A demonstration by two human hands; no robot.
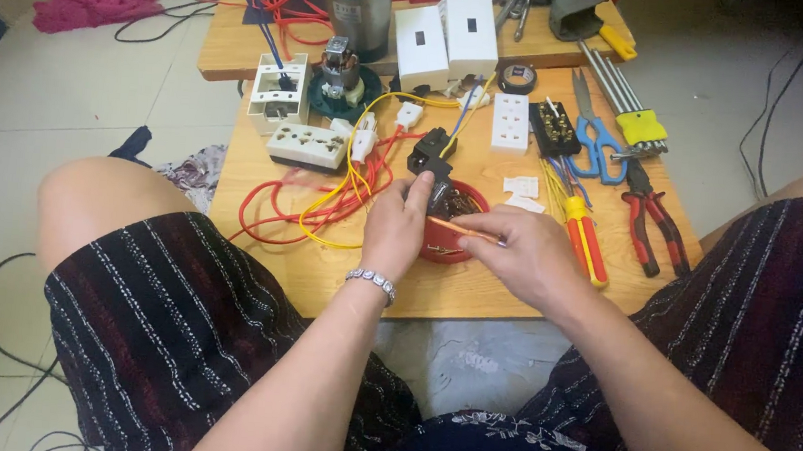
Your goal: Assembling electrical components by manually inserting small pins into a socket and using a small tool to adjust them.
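A thin orange wire (459, 228) is held over a small red bowl (438, 249) at the near middle of the low wooden table (321, 276). The left hand (397, 223) is pinched on the wire's left end with thumb and fingertips pressed together; the right hand (523, 254) is closed on its right end, the grip likewise a fine pinch. The wire is judged to be light and pliant, easily kinked, and slippery along its insulation, so it is best taken close to the ends, where it is held now. Just beyond the bowl a black connector block (431, 153) is seen, with red and yellow leads (326, 212) looped to the left. To the right, a red-and-yellow screwdriver (584, 235), red-handled pliers (652, 221) and blue scissors (597, 141) are laid out.
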